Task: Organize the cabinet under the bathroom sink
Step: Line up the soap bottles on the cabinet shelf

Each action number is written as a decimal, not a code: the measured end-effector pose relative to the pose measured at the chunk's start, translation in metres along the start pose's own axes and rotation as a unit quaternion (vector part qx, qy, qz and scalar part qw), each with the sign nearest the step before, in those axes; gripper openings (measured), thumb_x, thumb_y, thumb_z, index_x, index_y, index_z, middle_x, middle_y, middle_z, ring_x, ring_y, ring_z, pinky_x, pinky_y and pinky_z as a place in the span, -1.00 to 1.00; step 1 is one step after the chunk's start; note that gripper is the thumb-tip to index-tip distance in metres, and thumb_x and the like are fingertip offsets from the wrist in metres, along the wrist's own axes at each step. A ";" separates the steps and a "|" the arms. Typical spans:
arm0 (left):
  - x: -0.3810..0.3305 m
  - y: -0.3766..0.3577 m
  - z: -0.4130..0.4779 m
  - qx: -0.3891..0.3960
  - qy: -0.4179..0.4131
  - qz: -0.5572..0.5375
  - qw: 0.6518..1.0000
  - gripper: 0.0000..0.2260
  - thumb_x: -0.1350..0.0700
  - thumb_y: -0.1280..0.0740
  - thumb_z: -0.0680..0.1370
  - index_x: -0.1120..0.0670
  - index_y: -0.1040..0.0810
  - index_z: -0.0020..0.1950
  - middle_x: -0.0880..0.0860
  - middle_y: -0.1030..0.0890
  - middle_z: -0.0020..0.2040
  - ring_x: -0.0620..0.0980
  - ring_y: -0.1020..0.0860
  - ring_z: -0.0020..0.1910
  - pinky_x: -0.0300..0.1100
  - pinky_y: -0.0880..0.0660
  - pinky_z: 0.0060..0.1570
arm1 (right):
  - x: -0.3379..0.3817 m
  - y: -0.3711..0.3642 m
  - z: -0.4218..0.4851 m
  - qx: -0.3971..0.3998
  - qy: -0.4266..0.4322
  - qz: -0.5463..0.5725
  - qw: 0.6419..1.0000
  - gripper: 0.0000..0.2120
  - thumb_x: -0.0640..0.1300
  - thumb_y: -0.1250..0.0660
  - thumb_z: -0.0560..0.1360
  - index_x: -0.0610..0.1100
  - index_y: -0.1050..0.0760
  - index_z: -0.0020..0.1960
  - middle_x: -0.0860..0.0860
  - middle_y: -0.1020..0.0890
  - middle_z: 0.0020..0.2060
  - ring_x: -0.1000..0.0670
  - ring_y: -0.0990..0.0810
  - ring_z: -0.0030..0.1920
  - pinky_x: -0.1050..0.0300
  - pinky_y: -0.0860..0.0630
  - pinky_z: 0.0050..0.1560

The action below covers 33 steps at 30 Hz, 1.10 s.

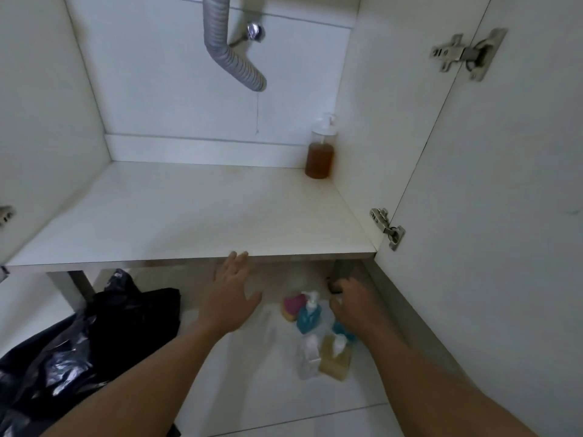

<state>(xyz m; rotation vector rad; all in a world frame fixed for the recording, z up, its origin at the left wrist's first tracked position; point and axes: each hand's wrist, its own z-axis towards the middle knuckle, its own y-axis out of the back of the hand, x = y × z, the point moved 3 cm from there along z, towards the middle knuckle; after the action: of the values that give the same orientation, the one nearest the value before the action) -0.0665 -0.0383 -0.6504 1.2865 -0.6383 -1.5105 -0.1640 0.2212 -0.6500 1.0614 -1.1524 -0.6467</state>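
Note:
The white cabinet floor (189,216) holds one pump bottle of amber liquid (319,152) in its back right corner. Below its front edge, on the tiled floor, stand several pump bottles: a blue one (308,313), a clear one (307,357) and a yellow one (336,357). A pink and yellow sponge (291,305) lies behind them. My left hand (232,291) hovers with fingers spread, fingertips at the cabinet's front edge, holding nothing. My right hand (353,305) reaches down among the bottles, fingers curled over the white pump of a teal bottle (342,329), which it mostly hides.
A crumpled black plastic bag (94,335) lies on the floor at the left. A grey corrugated drain hose (227,58) hangs from the top of the cabinet. The right door (504,200) stands open on metal hinges. A dark object (334,287) sits just beyond my right hand.

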 end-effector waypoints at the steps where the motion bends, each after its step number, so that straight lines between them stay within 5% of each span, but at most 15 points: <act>1: 0.002 0.000 -0.007 -0.045 0.002 -0.009 0.999 -0.49 -0.18 -0.28 0.51 0.06 -0.51 0.38 0.10 -0.40 0.49 0.15 -0.27 0.53 0.18 -0.20 0.49 | -0.010 -0.003 -0.005 -0.006 -0.022 -0.008 1.000 -0.69 -0.05 -0.27 0.57 -0.11 -0.45 0.29 -0.06 -0.49 0.19 -0.07 -0.53 0.15 0.08 -0.49 0.08; 4: 0.014 -0.005 -0.020 -0.144 0.089 -0.044 0.985 -0.44 -0.16 -0.41 0.45 0.09 -0.49 0.36 0.13 -0.48 0.34 0.19 -0.40 0.36 0.13 -0.32 0.36 | -0.035 -0.012 -0.013 -0.018 -0.100 -0.006 0.995 -0.52 -0.04 -0.33 0.53 -0.15 -0.33 0.39 -0.12 -0.42 0.28 -0.14 -0.45 0.26 -0.03 -0.48 0.21; 8: 0.026 -0.019 -0.022 -0.126 0.262 -0.166 0.942 -0.05 -0.08 -0.63 0.32 0.11 -0.22 0.56 0.20 -0.34 0.47 0.21 -0.29 0.44 0.14 -0.30 0.37 | -0.063 -0.031 -0.016 0.019 -0.192 0.144 0.971 -0.07 -0.10 -0.54 0.36 -0.14 -0.07 0.56 -0.20 -0.32 0.41 -0.23 -0.36 0.39 -0.17 -0.42 0.32; 10: 0.033 -0.033 -0.017 -0.109 0.286 -0.242 0.921 0.06 -0.02 -0.67 0.29 0.11 -0.11 0.61 0.18 -0.28 0.53 0.20 -0.27 0.49 0.12 -0.30 0.40 | -0.075 -0.045 -0.012 0.028 -0.211 0.184 0.960 -0.01 -0.11 -0.58 0.32 -0.15 -0.07 0.57 -0.21 -0.33 0.42 -0.23 -0.40 0.37 -0.17 -0.45 0.31; 16: 0.052 -0.060 -0.004 -0.127 0.283 -0.335 0.890 0.08 0.18 -0.68 0.28 0.03 -0.05 0.61 0.15 -0.44 0.40 0.11 -0.42 0.39 -0.13 -0.33 0.30 | -0.081 -0.066 -0.008 0.022 -0.219 0.171 0.960 -0.43 -0.25 -0.49 0.42 -0.24 -0.35 0.36 -0.20 -0.37 0.27 -0.17 -0.51 0.16 0.12 -0.45 0.13; 20: 0.066 -0.067 -0.004 -0.105 0.286 -0.348 0.887 0.16 0.00 -0.71 0.19 0.04 -0.07 0.62 0.09 -0.47 0.40 0.04 -0.43 0.38 -0.07 -0.37 0.35 | -0.084 -0.075 -0.004 0.006 -0.233 0.170 0.958 -0.39 -0.25 -0.49 0.43 -0.20 -0.32 0.40 -0.20 -0.37 0.29 -0.21 -0.48 0.23 -0.01 -0.45 0.25; 22: 0.070 -0.070 -0.008 -0.084 0.284 -0.350 0.889 0.06 -0.11 -0.70 0.17 0.05 -0.25 0.55 0.02 -0.47 0.41 -0.03 -0.42 0.37 -0.05 -0.39 0.37 | -0.086 -0.077 -0.002 -0.001 -0.244 0.173 0.954 -0.38 -0.26 -0.50 0.41 -0.19 -0.31 0.39 -0.21 -0.42 0.28 -0.22 -0.48 0.26 -0.07 -0.46 0.26; 27: 0.076 -0.073 -0.015 -0.045 0.253 -0.295 0.920 -0.17 0.22 -0.69 0.24 0.12 -0.38 0.43 0.05 -0.49 0.30 0.06 -0.46 0.29 -0.13 -0.38 0.20 | -0.084 -0.077 -0.001 -0.006 -0.250 0.171 0.953 -0.40 -0.28 -0.50 0.39 -0.20 -0.34 0.36 -0.21 -0.46 0.26 -0.23 -0.51 0.24 -0.07 -0.48 0.24; 33: 0.073 -0.061 -0.036 -0.028 0.264 -0.267 0.926 -0.33 0.16 -0.69 0.22 -0.01 -0.37 0.16 0.02 -0.53 0.02 0.14 -0.57 0.01 0.01 -0.56 -0.05 | -0.074 -0.054 -0.009 -0.020 -0.195 0.173 0.965 -0.45 -0.26 -0.53 0.34 -0.15 -0.44 0.28 -0.17 -0.56 0.18 -0.18 -0.58 0.16 -0.07 -0.54 0.17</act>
<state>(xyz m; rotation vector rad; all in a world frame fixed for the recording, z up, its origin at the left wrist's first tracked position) -0.0485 -0.0758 -0.7428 1.8232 0.1232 -1.4806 -0.1737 0.2662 -0.7302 0.6856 -1.6160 -0.6119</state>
